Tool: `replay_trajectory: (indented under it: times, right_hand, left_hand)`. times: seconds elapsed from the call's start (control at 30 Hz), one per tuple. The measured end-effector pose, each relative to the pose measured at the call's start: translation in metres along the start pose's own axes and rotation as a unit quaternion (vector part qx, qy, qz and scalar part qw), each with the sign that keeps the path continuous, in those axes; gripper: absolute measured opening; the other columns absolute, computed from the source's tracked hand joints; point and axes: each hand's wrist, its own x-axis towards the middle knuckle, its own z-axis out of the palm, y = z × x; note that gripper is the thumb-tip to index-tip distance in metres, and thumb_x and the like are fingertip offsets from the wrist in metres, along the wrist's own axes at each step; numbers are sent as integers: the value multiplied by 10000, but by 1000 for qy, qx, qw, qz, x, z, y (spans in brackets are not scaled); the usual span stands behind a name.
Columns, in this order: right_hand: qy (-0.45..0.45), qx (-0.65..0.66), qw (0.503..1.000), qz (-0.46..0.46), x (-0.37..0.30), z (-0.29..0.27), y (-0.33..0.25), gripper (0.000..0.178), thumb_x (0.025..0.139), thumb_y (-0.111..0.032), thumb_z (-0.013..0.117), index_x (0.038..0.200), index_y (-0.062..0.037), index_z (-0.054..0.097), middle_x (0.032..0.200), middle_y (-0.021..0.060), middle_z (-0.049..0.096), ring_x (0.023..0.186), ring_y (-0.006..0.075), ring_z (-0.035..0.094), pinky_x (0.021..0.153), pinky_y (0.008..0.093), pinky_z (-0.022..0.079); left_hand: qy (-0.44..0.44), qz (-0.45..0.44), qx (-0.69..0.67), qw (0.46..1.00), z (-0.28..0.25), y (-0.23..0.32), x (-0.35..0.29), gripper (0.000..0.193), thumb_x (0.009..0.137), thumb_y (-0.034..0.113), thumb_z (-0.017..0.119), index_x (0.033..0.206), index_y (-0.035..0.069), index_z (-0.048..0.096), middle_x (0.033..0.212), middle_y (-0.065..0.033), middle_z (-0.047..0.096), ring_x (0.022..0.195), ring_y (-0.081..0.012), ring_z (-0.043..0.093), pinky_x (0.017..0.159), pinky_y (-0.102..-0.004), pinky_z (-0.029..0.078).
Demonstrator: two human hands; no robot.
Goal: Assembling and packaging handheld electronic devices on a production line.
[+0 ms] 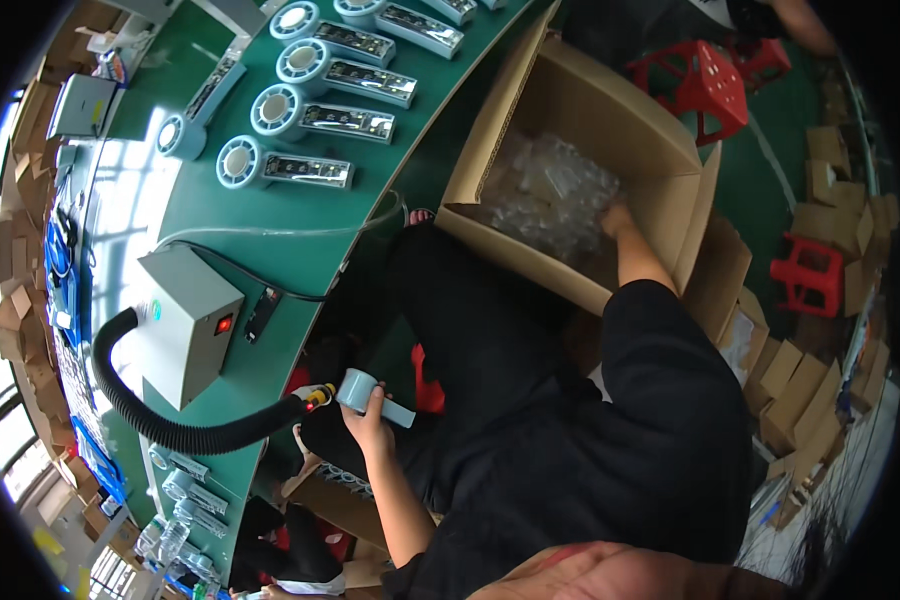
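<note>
Left hand: the left hand point(373, 425) is closed around a pale blue plastic shell point(356, 390), thumb along its cup-shaped head; the flat handle points right.
Right hand: the right hand point(615, 220) is down among clear plastic bags point(550, 195), fingers partly hidden; cannot tell whether it grips one.
Spacing of hands: well apart, the left by the surface edge, the right inside the box.
Hose: black, ribbed hose point(190, 435), its yellow tip point(318, 396) just beside the shell's head; contact cannot be told.
Carton: open cardboard box point(610, 110), flaps raised, bags within.
Machine: grey metal case point(185, 330) with a lit red switch point(224, 325), standing on the surface, hose curving from its side.
Small part: one dark, narrow piece point(262, 315), lying beside the case.
Surface: green surface point(300, 215), carrying the machine and the units.
Units: a row of blue handheld units point(310, 172), round heads, handles open on circuit boards; further units point(195, 490) at the near end.
Surroundings: red stools point(695, 90) beyond the carton; stacked cardboard boxes point(800, 400) at right.
</note>
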Motion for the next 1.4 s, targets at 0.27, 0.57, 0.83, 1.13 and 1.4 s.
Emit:
replay_trajectory:
  times: [0.27, 0.57, 0.83, 1.13, 1.4]
  right_hand:
    - [-155, -156, 971, -93, -22, 20, 33, 384, 887, -233, 643, 1208, -28, 690, 1267, 249, 668, 1174, 419, 635, 1008, 442, 525]
    - [-230, -174, 950, -119, -26, 105, -55, 386, 880, -273, 637, 1190, -48, 692, 1234, 215, 691, 1118, 438, 656, 979, 458, 542]
    - [-252, -19, 951, -176, -45, 42, -93, 304, 873, -266, 639, 1088, -62, 705, 1042, 151, 727, 913, 371, 673, 831, 447, 547]
    - [-315, -61, 906, -277, -91, -56, -98, 216, 874, -217, 629, 982, -46, 704, 934, 137, 721, 815, 321, 662, 751, 404, 535]
    - [-360, -297, 830, -304, -76, -46, -37, 282, 885, -240, 622, 1059, -33, 701, 1091, 187, 738, 962, 414, 696, 811, 474, 558]
  left_hand:
    - [56, -33, -190, 980, 23, 10, 27, 558, 933, 72, 685, 1419, 54, 411, 1258, -192, 605, 711, -175, 597, 646, -280, 532]
    - [116, 63, 53, 990, 35, 5, 29, 494, 997, 148, 637, 1431, 61, 417, 1325, -154, 606, 694, -145, 589, 612, -254, 527]
    - [-30, -217, -558, 801, 17, -2, 55, 531, 1003, 207, 661, 1441, 25, 422, 1367, -175, 597, 722, -113, 599, 628, -231, 532]
    - [-97, -259, -622, 733, 23, -3, 66, 533, 1013, 235, 648, 1431, -25, 444, 1361, -188, 608, 802, -120, 627, 712, -234, 545]
    - [-21, -186, -589, 786, 24, 19, 61, 538, 1017, 247, 642, 1437, -20, 440, 1330, -190, 620, 854, -145, 663, 726, -266, 555]
